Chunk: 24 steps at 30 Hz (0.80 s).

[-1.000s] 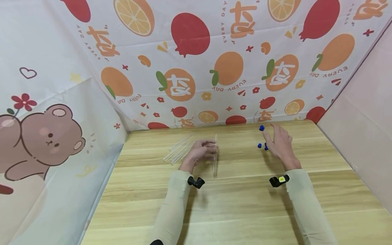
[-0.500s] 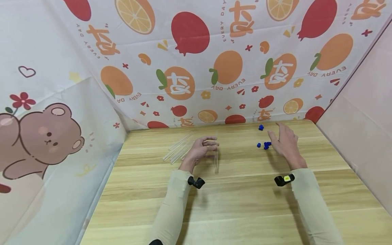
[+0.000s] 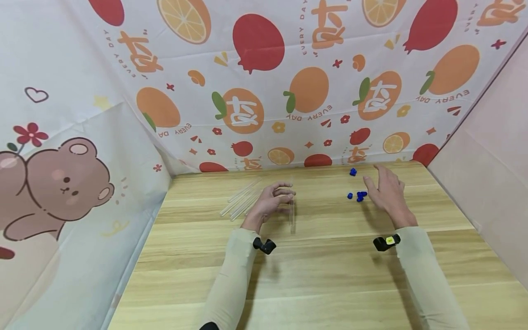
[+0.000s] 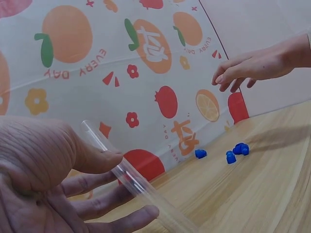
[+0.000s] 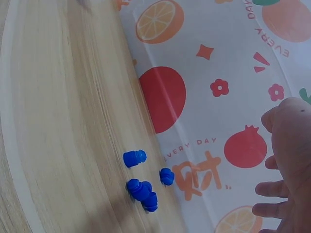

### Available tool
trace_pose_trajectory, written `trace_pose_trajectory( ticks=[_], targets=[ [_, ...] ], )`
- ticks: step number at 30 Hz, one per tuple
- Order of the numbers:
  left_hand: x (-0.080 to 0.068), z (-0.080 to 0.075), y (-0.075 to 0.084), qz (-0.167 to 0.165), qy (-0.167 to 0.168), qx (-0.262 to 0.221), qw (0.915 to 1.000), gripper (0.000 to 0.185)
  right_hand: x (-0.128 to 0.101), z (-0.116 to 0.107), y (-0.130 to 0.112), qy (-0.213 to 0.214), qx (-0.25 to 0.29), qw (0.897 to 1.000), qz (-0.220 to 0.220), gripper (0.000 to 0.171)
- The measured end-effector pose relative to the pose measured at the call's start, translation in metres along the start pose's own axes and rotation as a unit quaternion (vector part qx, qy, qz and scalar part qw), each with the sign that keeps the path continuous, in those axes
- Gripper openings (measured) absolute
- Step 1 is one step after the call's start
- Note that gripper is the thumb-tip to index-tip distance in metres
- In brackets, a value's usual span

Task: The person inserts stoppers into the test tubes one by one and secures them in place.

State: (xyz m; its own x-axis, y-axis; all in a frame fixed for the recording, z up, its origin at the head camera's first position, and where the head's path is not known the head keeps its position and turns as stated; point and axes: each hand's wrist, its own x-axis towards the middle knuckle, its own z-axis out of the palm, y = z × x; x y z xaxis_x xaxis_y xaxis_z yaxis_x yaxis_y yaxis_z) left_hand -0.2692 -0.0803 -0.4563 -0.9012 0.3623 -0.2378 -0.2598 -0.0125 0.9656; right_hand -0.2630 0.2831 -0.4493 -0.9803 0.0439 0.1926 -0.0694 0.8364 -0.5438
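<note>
Holding the clear tube (image 3: 291, 211) pinched in our left hand (image 3: 270, 203), we hover our right hand (image 3: 387, 192), fingers spread, beside the blue caps (image 3: 358, 195); we should pick one cleanly.

Clear tubes, blue plastic caps, pale wood worktop.
I see a glossy, see-through tube (image 3: 291, 215), glass or plastic I cannot tell; small blue caps (image 3: 360, 196) of smooth plastic; a worktop (image 3: 321, 270) of matt, grained wood; behind it a thin printed sheet (image 3: 264, 82), creased and faintly shiny.
</note>
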Motion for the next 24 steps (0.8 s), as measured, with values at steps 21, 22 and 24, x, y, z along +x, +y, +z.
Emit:
trace_pose_trajectory(
  ticks=[21, 22, 24],
  targets=[
    [0.003, -0.001, 0.0, -0.006, -0.004, 0.006, 1.0, 0.037, 0.012, 0.011, 0.012, -0.069, -0.09, 0.992, -0.059, 0.044],
    [0.002, -0.001, 0.0, -0.005, -0.004, 0.006, 1.0, 0.036, 0.014, 0.013, 0.012, -0.074, -0.093, 0.991, -0.064, 0.042],
    [0.002, -0.001, 0.0, -0.006, -0.004, 0.005, 1.0, 0.036, 0.016, 0.016, 0.013, -0.082, -0.098, 0.989, -0.074, 0.041]
  ],
)
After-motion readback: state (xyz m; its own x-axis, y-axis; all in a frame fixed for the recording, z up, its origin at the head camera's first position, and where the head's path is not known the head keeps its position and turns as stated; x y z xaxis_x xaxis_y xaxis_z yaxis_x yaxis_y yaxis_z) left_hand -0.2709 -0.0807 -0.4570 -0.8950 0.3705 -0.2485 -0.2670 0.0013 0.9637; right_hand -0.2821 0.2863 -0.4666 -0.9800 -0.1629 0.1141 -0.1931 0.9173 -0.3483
